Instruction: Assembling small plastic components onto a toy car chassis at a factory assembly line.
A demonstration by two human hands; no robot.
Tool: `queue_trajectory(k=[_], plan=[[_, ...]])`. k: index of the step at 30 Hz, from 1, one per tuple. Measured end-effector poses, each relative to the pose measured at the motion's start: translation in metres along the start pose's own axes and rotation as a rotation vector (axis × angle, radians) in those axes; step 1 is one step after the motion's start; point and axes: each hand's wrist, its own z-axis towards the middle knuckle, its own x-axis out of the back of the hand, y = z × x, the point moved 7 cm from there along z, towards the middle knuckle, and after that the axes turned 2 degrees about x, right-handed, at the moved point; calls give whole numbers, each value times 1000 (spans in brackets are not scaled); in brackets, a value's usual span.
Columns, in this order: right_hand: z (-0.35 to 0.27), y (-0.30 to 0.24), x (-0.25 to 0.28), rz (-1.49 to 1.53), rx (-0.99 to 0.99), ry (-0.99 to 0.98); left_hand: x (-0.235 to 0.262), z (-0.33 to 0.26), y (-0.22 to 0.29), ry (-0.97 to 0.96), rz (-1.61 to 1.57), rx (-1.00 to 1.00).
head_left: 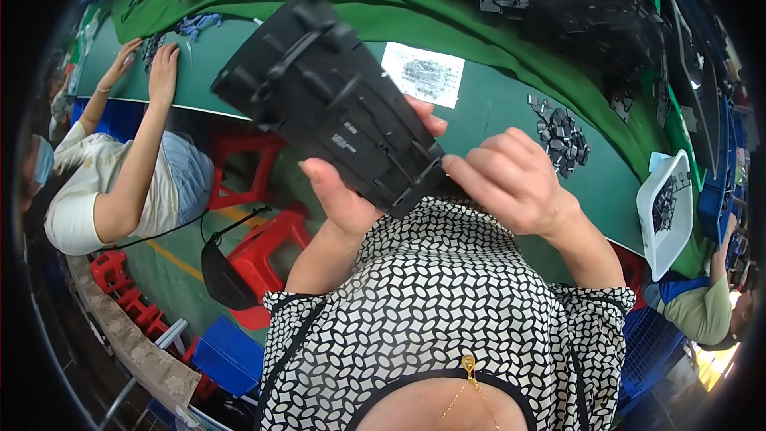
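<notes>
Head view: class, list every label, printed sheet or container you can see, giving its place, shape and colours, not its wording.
White rectangular printed sheet: flat on the green table, beyond the hands, with a grey picture.
Small pale printed marks: on the large black moulded plastic part held in both hands.
White square plastic tray: table's right edge, holding small dark pieces.

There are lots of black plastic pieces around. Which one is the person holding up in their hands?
The big black plastic part, gripped by the left hand and right hand above the green table. The small black pieces lie in a heap on the table, untouched.
</notes>
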Motion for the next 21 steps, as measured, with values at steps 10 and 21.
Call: queue_trajectory(k=[10,21], plan=[[-54,12,-46,1133,-1170,182,-18,-3,8,-116,22,-299],[-58,12,-46,1106,-1163,174,-27,-6,1,-110,122,-287]])
